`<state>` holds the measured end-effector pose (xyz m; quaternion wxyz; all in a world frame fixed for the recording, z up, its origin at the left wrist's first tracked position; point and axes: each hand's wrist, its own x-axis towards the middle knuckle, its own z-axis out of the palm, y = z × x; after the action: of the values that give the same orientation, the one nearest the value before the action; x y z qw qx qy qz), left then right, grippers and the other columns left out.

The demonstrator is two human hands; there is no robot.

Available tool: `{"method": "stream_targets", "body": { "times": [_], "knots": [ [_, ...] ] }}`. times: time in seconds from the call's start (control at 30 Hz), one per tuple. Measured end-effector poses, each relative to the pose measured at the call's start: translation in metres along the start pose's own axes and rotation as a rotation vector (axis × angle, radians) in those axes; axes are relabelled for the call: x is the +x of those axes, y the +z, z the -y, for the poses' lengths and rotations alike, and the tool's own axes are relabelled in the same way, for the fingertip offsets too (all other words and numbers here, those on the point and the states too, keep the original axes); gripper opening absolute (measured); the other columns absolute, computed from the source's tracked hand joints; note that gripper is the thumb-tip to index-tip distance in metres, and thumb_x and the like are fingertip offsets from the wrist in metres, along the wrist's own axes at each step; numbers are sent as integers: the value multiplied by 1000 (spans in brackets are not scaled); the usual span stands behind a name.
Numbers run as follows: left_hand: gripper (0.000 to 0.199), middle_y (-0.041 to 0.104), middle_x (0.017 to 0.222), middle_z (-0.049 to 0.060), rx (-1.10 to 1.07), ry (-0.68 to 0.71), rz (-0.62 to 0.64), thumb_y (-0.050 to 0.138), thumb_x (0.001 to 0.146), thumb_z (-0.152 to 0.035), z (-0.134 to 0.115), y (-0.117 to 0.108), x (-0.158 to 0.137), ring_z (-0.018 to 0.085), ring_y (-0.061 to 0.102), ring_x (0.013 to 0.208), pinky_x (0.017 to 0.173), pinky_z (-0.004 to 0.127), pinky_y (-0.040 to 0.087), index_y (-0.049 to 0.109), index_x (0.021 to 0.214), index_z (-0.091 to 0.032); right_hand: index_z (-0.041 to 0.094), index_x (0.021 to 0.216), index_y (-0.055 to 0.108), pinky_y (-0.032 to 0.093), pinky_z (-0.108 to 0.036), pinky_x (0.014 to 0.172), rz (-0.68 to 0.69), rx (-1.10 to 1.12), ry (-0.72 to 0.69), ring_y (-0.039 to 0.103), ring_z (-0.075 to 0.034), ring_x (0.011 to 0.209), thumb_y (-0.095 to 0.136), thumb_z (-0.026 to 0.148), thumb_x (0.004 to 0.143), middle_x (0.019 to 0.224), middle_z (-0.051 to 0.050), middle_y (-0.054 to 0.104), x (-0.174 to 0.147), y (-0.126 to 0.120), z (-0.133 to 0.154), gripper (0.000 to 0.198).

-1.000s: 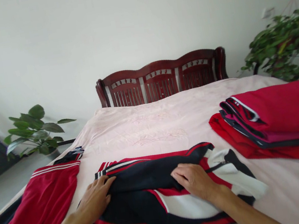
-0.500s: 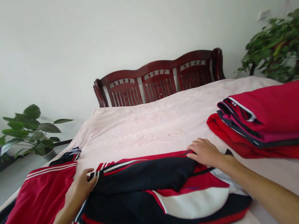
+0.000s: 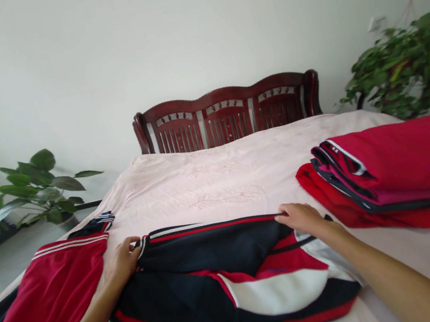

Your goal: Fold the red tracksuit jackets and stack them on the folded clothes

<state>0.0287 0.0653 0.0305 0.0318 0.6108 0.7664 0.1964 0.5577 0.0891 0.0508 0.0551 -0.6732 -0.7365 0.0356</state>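
Observation:
A navy, red and white track jacket, partly folded, lies across the bed in front of me. My left hand pinches its striped ribbed edge at the far left corner. At the far right part of the same edge, my right hand grips the cloth between thumb and fingers. Between both hands the far edge, with its white and red stripes, is drawn nearly straight. A white panel shows on the near right part of the jacket.
Red and navy garments lie at the left. A stack of folded red and dark clothes sits at the right on the pink bedsheet. Behind are a wooden headboard, a potted plant and another leafy plant.
Both hands have shifted slightly and now grip the jacket's far edge. That edge has become straighter, with its white and red stripe showing along more of its length.

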Motion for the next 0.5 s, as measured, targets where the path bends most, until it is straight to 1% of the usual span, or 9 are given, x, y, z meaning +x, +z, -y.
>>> {"method": "stream_targets", "body": {
  "times": [0.07, 0.13, 0.17, 0.2, 0.23, 0.3, 0.33, 0.4, 0.5],
  "knots": [
    [36, 67, 110, 11, 84, 86, -95, 46, 89, -36, -10, -6, -10, 26, 63, 98, 81, 35, 48, 64, 117, -21, 21, 94, 70, 41, -35, 79, -50, -51, -4, 63, -26, 93, 52, 33, 88, 96, -8, 72, 0, -3, 5, 22],
    [34, 64, 118, 10, 99, 245, -185, 43, 93, -35, -29, -13, -25, 26, 59, 107, 89, 38, 47, 64, 117, -23, 19, 102, 69, 40, -38, 88, -184, -82, -60, 59, -28, 103, 53, 24, 86, 105, -11, 69, -3, -3, 15, 23],
    [32, 64, 118, 9, 60, 342, -184, 42, 94, -35, -40, -15, -33, 25, 58, 109, 93, 38, 46, 64, 116, -24, 18, 107, 68, 39, -39, 92, -259, -77, -120, 57, -28, 107, 53, 21, 86, 110, -12, 67, -5, -2, 22, 26],
    [31, 64, 117, 8, 4, 442, -143, 43, 95, -36, -52, -15, -42, 23, 58, 110, 96, 37, 45, 64, 115, -25, 18, 113, 67, 38, -40, 96, -317, -56, -199, 55, -27, 111, 53, 20, 86, 114, -12, 66, -7, 0, 29, 30],
    [30, 64, 116, 6, -52, 532, -72, 43, 96, -36, -63, -15, -50, 21, 58, 109, 97, 35, 45, 64, 114, -26, 19, 118, 65, 39, -39, 98, -334, -18, -290, 54, -27, 113, 54, 21, 87, 118, -11, 65, -10, 3, 36, 33],
    [27, 64, 113, 3, -124, 661, 125, 44, 97, -36, -80, -10, -66, 18, 59, 106, 96, 32, 46, 64, 114, -28, 22, 125, 62, 40, -37, 99, -241, 68, -452, 54, -25, 115, 55, 24, 88, 124, -9, 63, -15, 11, 46, 37],
    [26, 65, 112, 3, -139, 700, 213, 44, 97, -34, -85, -8, -73, 18, 60, 105, 95, 31, 46, 64, 113, -28, 23, 127, 61, 41, -37, 100, -171, 95, -498, 55, -24, 116, 55, 25, 89, 127, -8, 62, -18, 15, 49, 38],
    [26, 65, 112, 2, -148, 743, 315, 43, 98, -30, -88, -6, -84, 17, 60, 106, 96, 31, 46, 65, 112, -28, 22, 127, 62, 41, -38, 101, -72, 111, -493, 55, -24, 118, 54, 23, 90, 130, -9, 61, -24, 19, 53, 38],
    [26, 64, 116, 3, -149, 776, 340, 45, 97, -29, -80, -8, -98, 18, 58, 110, 99, 32, 44, 64, 114, -28, 19, 120, 65, 40, -41, 100, -132, 131, -399, 55, -26, 116, 53, 21, 90, 125, -10, 63, -45, 13, 61, 32]
  ]
}}
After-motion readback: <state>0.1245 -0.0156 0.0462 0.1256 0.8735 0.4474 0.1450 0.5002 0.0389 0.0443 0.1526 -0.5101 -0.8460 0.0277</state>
